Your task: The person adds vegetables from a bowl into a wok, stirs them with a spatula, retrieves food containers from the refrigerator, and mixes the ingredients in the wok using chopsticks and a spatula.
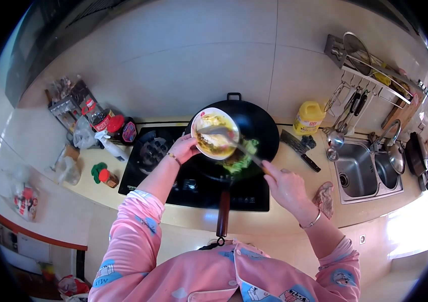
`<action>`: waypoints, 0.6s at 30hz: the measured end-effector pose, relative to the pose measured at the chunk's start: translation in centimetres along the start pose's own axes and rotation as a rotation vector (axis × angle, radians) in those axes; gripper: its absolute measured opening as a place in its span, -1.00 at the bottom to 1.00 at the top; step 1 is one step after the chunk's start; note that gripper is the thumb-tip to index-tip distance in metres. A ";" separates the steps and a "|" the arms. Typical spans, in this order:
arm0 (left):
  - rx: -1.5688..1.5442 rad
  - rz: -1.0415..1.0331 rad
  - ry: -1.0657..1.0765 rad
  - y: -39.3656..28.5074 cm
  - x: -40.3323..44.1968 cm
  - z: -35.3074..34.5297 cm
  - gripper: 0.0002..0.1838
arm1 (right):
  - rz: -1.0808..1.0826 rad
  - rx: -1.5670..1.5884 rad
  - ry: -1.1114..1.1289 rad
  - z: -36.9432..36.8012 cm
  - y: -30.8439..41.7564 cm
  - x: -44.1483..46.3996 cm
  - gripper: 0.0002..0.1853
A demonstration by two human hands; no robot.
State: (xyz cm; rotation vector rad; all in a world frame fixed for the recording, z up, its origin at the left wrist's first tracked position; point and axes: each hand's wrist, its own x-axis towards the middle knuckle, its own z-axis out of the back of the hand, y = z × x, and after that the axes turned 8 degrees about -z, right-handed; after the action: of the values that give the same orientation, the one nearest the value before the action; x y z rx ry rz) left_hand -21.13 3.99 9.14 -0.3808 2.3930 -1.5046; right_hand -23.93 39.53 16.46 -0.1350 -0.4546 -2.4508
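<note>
My left hand (186, 148) is closed on the rim of a white bowl (200, 149), tilted above the wok. Yellow and white food that looks like cooked egg (213, 121) lies in it. In my right hand (287, 185) is the handle of a spatula (248, 154), its metal blade inside the bowl against the food. Beneath them sits a large black wok (262, 123) with chopped green vegetables (241, 162) in it, partly hidden by the bowl. The wok's wooden handle (223, 211) points toward my body.
The wok stands on a black cooktop (173, 195). To the right are a cleaver (299, 150), a yellow jug (308, 118), a cloth (324, 199) and a steel sink (355, 168). Sauce bottles (100, 121), a spray bottle (109, 146) and a red-capped jar (108, 177) stand left.
</note>
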 end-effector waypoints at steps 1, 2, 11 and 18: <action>-0.001 0.001 0.001 -0.1 0.0 0.2 -0.72 | 0.027 -0.007 0.013 0.5 -0.2 -0.1 -0.62; 0.028 -0.006 0.016 -0.2 0.1 0.3 -0.71 | 0.054 -0.015 0.027 1.0 -0.5 -0.3 -0.62; 0.107 -0.058 0.006 -0.5 0.4 0.9 -0.71 | 0.261 -0.367 0.086 5.6 -2.0 2.2 -0.66; 0.133 0.038 -0.071 0.1 0.3 0.9 -0.69 | 0.310 -0.645 0.017 8.0 -1.6 3.1 -0.56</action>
State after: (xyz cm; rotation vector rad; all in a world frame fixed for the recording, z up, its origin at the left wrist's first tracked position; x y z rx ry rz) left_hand -21.11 3.20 8.64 -0.3508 2.2196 -1.5956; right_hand -27.46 41.84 24.11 -0.4169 0.3573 -2.2001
